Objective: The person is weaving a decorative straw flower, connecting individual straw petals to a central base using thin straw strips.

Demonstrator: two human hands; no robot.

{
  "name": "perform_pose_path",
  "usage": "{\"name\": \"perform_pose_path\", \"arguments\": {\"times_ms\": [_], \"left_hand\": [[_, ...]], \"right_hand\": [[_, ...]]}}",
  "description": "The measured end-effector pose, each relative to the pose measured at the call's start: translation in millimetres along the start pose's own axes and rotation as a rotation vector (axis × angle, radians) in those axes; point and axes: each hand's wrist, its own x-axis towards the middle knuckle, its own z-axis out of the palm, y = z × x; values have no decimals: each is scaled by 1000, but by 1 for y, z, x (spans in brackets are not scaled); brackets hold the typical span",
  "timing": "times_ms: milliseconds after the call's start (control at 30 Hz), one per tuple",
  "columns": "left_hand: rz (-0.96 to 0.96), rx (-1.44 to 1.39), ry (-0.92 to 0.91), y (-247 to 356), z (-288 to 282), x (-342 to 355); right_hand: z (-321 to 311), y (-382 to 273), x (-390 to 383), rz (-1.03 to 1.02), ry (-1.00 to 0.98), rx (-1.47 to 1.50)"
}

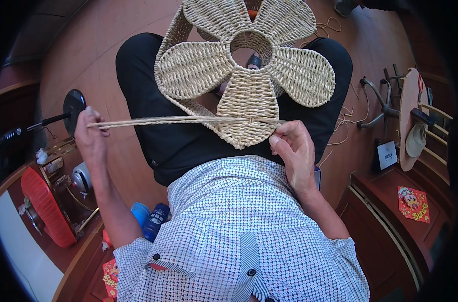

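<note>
Resting across my lap is a flower-shaped woven straw piece (248, 95), its several petals set around a round central ring, with a woven side wall behind. My left hand (92, 130) is closed on a doubled straw cord (163, 121), held out to the left. From there the cord runs taut to the petal nearest me and passes through the weave close to its rounded end. At that petal's right edge my right hand (295, 147) has thumb and forefinger pinched together. What lies between those fingertips is too small to make out.
Loose straw cords (345, 121) trail over the floor at right, near a metal-legged stand (382, 103). A round board (410, 121) stands beyond it. At left are a red round object (45, 206), a black disc on a stand (74, 108) and a dark blue bottle (156, 221).
</note>
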Motion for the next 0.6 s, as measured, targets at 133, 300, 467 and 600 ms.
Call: {"name": "perform_pose_path", "arguments": {"times_ms": [133, 300, 467, 600], "left_hand": [[-351, -943, 85, -19, -31, 19], [-181, -1159, -18, -48, -109, 36], [106, -716, -9, 40, -95, -18], [299, -333, -566, 138, -30, -103]], "right_hand": [[1, -8, 1, -193, 57, -132], [12, -39, 9, -369, 0, -200], [38, -56, 10, -191, -314, -111], [68, -62, 4, -141, -579, -61]]}}
